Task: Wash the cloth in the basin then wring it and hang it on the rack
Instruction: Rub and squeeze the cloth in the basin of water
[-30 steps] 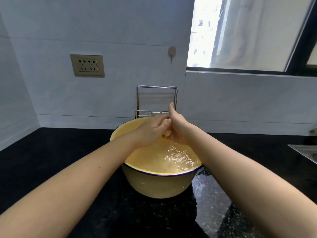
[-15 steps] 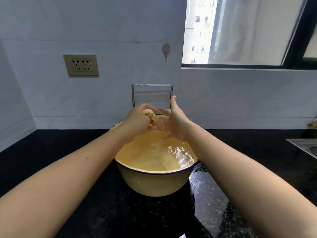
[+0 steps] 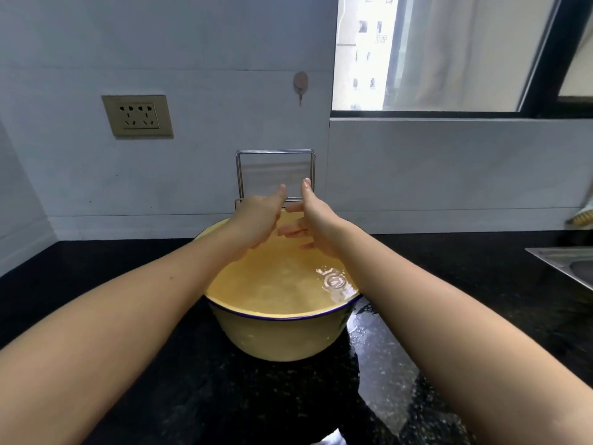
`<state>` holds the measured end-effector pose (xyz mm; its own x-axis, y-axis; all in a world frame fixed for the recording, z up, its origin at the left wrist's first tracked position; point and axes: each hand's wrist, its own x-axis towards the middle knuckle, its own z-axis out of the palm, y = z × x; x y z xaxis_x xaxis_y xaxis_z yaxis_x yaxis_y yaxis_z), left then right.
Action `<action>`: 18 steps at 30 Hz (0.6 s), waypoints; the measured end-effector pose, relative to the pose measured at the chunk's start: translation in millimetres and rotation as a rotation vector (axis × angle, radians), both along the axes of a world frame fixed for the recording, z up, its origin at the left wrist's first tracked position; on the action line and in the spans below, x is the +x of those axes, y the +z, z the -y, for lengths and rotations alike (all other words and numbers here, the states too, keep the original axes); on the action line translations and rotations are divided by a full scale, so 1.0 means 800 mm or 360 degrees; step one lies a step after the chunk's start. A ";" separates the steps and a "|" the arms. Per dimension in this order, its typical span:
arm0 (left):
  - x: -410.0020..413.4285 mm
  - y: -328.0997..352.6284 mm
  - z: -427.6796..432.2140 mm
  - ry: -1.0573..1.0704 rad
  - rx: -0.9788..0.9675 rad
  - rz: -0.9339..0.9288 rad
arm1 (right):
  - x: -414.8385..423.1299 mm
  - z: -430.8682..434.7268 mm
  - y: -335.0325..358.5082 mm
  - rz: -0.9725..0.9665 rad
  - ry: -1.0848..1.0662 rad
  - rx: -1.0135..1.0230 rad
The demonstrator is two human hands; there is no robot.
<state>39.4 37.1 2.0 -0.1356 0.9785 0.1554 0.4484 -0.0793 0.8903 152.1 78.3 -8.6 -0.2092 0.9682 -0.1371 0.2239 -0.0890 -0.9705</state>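
A yellow enamel basin (image 3: 282, 335) with a blue rim stands on the black counter, full of rippling water. My left hand (image 3: 256, 220) and my right hand (image 3: 316, 220) are close together above the basin's far rim, thumbs pointing up. The yellow cloth (image 3: 288, 220) shows only as a small strip between them. It is mostly hidden by my fingers and hard to tell from the basin's inside. Directly behind my hands, a wire rack (image 3: 275, 175) stands against the wall with its top bar bare.
Water is spilled on the black counter (image 3: 378, 364) to the right of the basin. A steel sink (image 3: 568, 264) edge is at the far right, with a brush (image 3: 582, 216) above it. A wall socket (image 3: 137, 115), a small hook (image 3: 300, 83) and a window are behind.
My hands have stopped twisting the cloth and turned thumbs-up, moving slightly back toward the rack. The bunched cloth seen between them half a second ago is now mostly hidden.
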 end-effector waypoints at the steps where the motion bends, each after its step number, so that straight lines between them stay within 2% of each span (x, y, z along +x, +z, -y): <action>1: -0.001 0.000 -0.001 0.0004 0.0027 -0.0028 | -0.001 0.000 0.001 0.0012 0.0006 -0.0003; 13: 0.010 0.008 -0.010 0.0114 0.0002 0.0110 | -0.002 -0.002 -0.003 0.0140 0.0133 -0.0058; 16: 0.015 0.009 -0.009 0.0033 -0.0056 0.0322 | -0.001 -0.002 -0.003 0.0023 0.0155 -0.0129; 18: 0.019 0.011 -0.006 -0.0086 -0.0123 0.0546 | 0.000 -0.002 -0.003 -0.0180 0.0165 -0.0192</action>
<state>54.3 42.3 10.5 -0.1151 0.9927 0.0351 0.1192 -0.0213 0.9926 151.8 80.0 -10.7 -0.3275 0.9187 -0.2207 0.1281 -0.1883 -0.9737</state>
